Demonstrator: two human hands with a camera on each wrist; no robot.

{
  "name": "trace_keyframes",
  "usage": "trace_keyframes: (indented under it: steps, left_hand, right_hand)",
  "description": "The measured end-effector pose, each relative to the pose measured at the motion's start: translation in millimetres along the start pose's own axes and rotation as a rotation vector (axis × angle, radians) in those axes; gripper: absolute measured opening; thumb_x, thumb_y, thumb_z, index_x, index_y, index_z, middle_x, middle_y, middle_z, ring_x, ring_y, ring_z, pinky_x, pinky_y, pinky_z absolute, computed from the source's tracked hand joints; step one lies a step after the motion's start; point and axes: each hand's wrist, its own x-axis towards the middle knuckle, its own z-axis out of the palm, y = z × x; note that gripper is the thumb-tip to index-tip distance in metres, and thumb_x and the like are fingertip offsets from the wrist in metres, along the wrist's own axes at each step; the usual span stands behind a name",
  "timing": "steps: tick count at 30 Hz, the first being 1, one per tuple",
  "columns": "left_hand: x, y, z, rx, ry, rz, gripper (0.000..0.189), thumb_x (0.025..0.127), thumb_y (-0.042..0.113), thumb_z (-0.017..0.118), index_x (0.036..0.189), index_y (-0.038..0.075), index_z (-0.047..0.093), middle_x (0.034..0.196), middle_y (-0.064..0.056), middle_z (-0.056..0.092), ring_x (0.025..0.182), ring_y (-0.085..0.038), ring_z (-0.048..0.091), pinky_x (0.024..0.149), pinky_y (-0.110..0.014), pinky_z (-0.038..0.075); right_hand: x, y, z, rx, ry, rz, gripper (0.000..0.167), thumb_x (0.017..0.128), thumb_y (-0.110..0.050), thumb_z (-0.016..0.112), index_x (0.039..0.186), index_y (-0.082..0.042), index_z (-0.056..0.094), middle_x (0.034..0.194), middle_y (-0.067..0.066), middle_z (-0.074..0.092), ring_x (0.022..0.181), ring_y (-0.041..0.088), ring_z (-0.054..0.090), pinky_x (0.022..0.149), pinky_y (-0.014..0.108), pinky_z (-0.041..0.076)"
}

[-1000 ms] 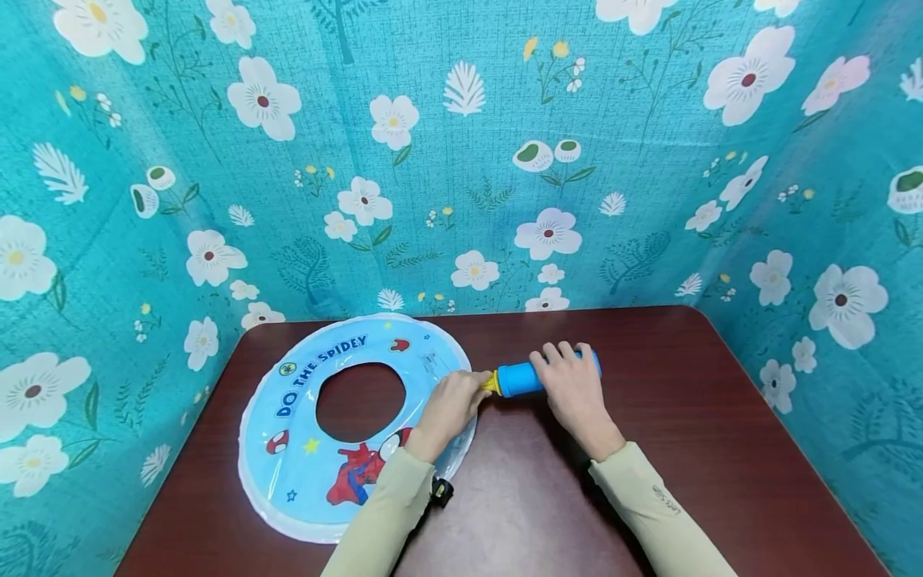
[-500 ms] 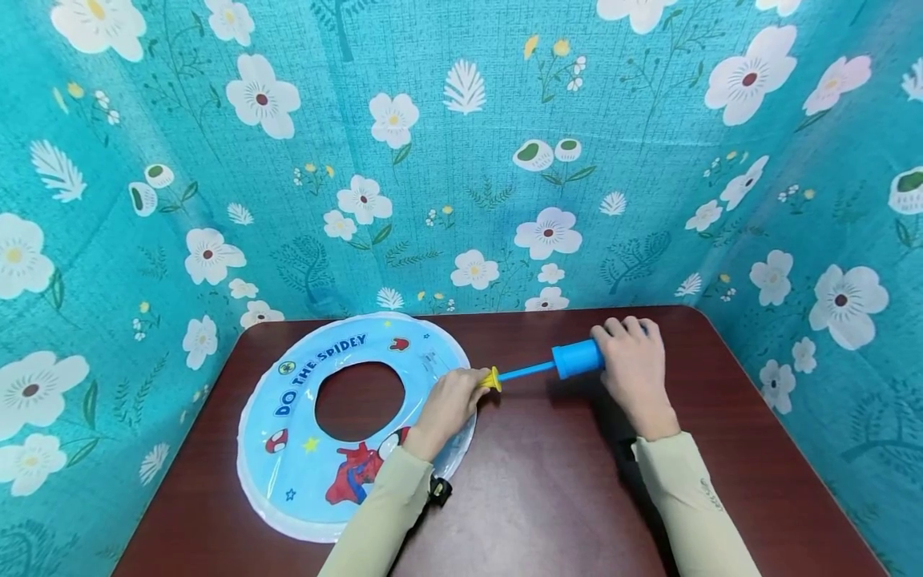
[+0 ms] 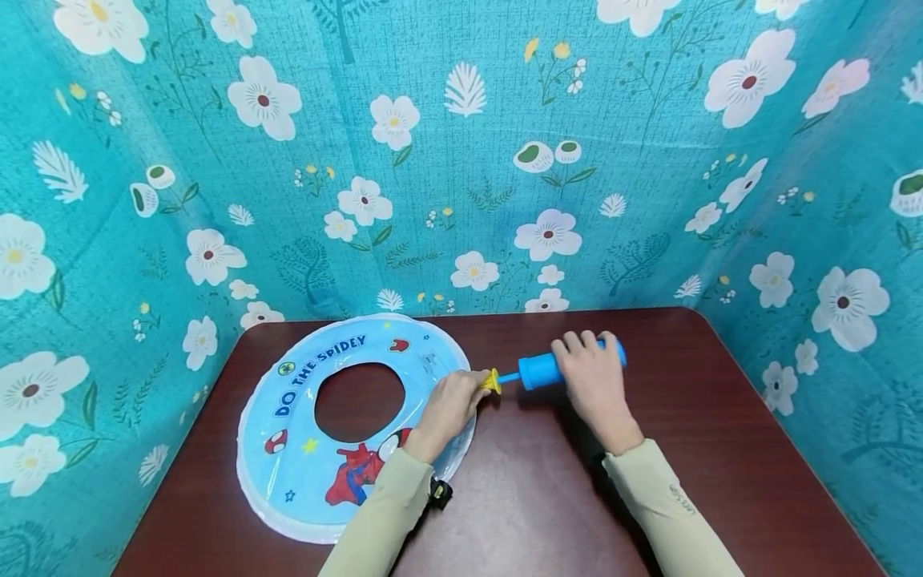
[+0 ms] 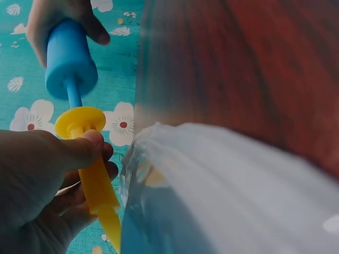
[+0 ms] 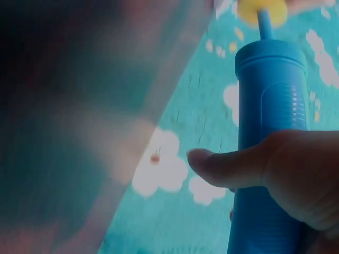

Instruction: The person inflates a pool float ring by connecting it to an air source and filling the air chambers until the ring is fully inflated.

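Under left fingers (image 3: 469, 381) — yellow nozzle (image 3: 493, 381), part-hidden

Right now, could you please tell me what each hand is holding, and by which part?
Both hold one pump: the left hand grips its yellow end just behind the disc, and the right hand grips its blue barrel.

Floral-curtained booth (image 3: 433, 64), brown table (image 3: 534, 497)

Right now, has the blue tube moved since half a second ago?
Yes. The blue tube is farther left, closer to the swim ring, which hasn't moved in the head view.
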Motion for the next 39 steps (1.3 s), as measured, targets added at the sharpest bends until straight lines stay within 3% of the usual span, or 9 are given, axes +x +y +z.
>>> trace_keyframes:
  steps: [6, 11, 15, 19, 24, 28, 33, 39]
  left_hand:
    - [0.1, 1.1, 0.5, -0.006, 0.007, 0.009, 0.029, 0.103, 0.016, 0.072, 0.130, 0.008, 0.076, 0.116, -0.006, 0.080, 0.099, -0.020, 0.076, 0.086, -0.034, 0.062]
    - [-0.1, 2.0, 0.7, -0.006, -0.006, 0.004, 0.025, 0.104, 0.016, 0.071, 0.128, 0.010, 0.076, 0.112, -0.005, 0.080, 0.096, -0.020, 0.075, 0.084, -0.034, 0.062]
    - [1.1, 1.2, 1.1, -0.003, 0.000, -0.001, 0.015, 0.105, 0.015, 0.070, 0.118, 0.013, 0.077, 0.103, -0.003, 0.079, 0.089, -0.018, 0.073, 0.078, -0.032, 0.059]
    - [2.2, 0.5, 1.8, 0.013, 0.004, -0.004, 0.007, 0.105, 0.015, 0.070, 0.109, 0.016, 0.075, 0.094, -0.001, 0.076, 0.085, -0.018, 0.071, 0.074, -0.031, 0.056]
    - [1.6, 2.2, 1.4, -0.001, 0.008, -0.017, 0.015, 0.104, 0.016, 0.071, 0.118, 0.014, 0.076, 0.102, -0.003, 0.079, 0.091, -0.019, 0.074, 0.078, -0.034, 0.060]
    - [1.4, 4.2, 0.5, -0.015, 0.013, -0.023, 0.026, 0.104, 0.018, 0.071, 0.129, 0.010, 0.075, 0.112, -0.006, 0.080, 0.097, -0.021, 0.076, 0.083, -0.036, 0.062]
    - [0.7, 6.2, 0.2, -0.011, 0.019, -0.020, 0.031, 0.104, 0.018, 0.071, 0.133, 0.008, 0.074, 0.117, -0.008, 0.080, 0.101, -0.022, 0.077, 0.085, -0.036, 0.063]
    - [-0.3, 7.1, 0.2, 0.011, 0.027, -0.019, 0.030, 0.104, 0.019, 0.072, 0.132, 0.007, 0.075, 0.116, -0.008, 0.080, 0.099, -0.022, 0.077, 0.083, -0.036, 0.063]
  right_hand:
    - [-2.1, -26, 7, 0.020, -0.007, -0.081, 0.026, 0.087, 0.002, 0.080, 0.108, -0.007, 0.068, 0.099, 0.013, 0.067, 0.090, 0.035, 0.061, 0.086, 0.057, 0.051]
    - [-1.8, -21, 7, 0.058, -0.013, -0.073, 0.032, 0.082, 0.004, 0.080, 0.110, -0.009, 0.072, 0.100, 0.012, 0.072, 0.091, 0.034, 0.065, 0.086, 0.055, 0.053]
    - [0.3, 2, 3, 0.074, -0.031, -0.032, 0.038, 0.075, 0.003, 0.083, 0.110, -0.009, 0.073, 0.100, 0.012, 0.074, 0.094, 0.035, 0.066, 0.089, 0.056, 0.050]
    - [-3.2, 38, -1, 0.105, 0.007, 0.014, 0.045, 0.064, 0.005, 0.084, 0.106, -0.007, 0.073, 0.098, 0.014, 0.073, 0.095, 0.038, 0.063, 0.088, 0.058, 0.046]
    - [-12.8, 74, -11, 0.135, 0.040, 0.097, 0.051, 0.058, 0.005, 0.090, 0.105, -0.005, 0.073, 0.101, 0.019, 0.072, 0.100, 0.043, 0.060, 0.094, 0.062, 0.045]
    - [-16.6, 88, -18, 0.130, 0.042, 0.143, 0.057, 0.055, 0.003, 0.095, 0.106, -0.005, 0.073, 0.105, 0.021, 0.072, 0.103, 0.045, 0.059, 0.099, 0.064, 0.044]
    - [-15.0, 85, -19, 0.110, 0.026, 0.146, 0.061, 0.055, -0.001, 0.098, 0.110, -0.004, 0.073, 0.107, 0.022, 0.072, 0.103, 0.046, 0.060, 0.100, 0.066, 0.043]
    - [-7.9, 59, -12, 0.071, 0.041, 0.088, 0.053, 0.060, 0.000, 0.095, 0.108, -0.003, 0.072, 0.104, 0.022, 0.071, 0.099, 0.044, 0.063, 0.096, 0.067, 0.045]
